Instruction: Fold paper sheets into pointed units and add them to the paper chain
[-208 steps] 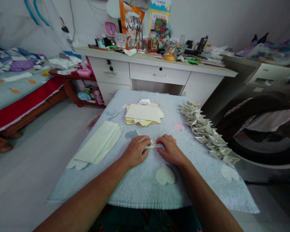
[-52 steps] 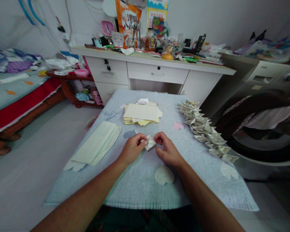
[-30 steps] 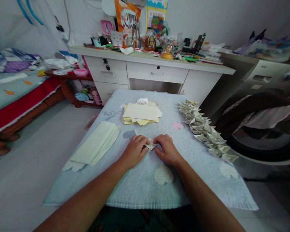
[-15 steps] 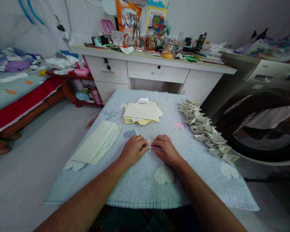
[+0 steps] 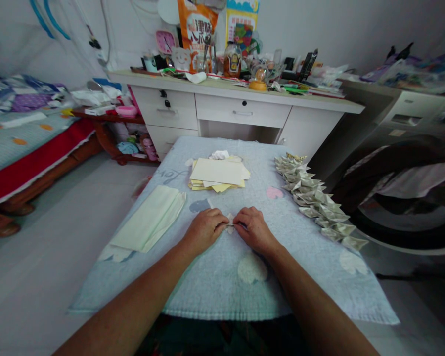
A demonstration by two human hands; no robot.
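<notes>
Between my hands is a small piece of folded paper [image 5: 230, 225], pale and mostly covered by the fingers. My left hand [image 5: 206, 226] pinches its left end, and my right hand [image 5: 255, 227] pinches the right end. Both hands rest low over the cloth-covered table [image 5: 215, 291]. Beyond them lies a stack of cream and yellow paper sheets [image 5: 218, 172]. Left of my left hand is a pile of pale green paper [image 5: 146, 220]. Along the right side runs a row of several folded paper pieces [image 5: 315, 200] with pointed tips.
A white desk [image 5: 241, 104] crowded with jars, bags and small items stands behind the table. On the right is a washing machine [image 5: 400, 118] with cloth hanging from its open door. A bed [image 5: 29, 133] and a low wooden shelf [image 5: 111, 118] stand at the left.
The folded paper between my fingers looks flatter and narrower than before. Both hands keep their pinch at nearly the same spot.
</notes>
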